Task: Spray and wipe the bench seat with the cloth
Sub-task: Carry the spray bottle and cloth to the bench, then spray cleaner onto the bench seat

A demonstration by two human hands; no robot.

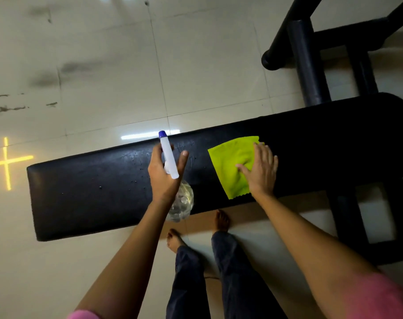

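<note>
— Black vinyl, beaded with droplets around nine o'clock of the cloth [232, 166]: is that where you wipe next?

— I'd say so. My right hand [261, 171] lies flat, fingers spread, pressing the yellow-green cloth onto the worktop [92, 192]. My left hand [164, 173] has its grip clamped on the spray bottle [170, 157], nozzle toward twelve o'clock.

— How to do it well?

— Keep the palm flat and sweep toward nine o'clock in overlapping passes, lifting the bottle clear so it doesn't block the cloth.
</note>
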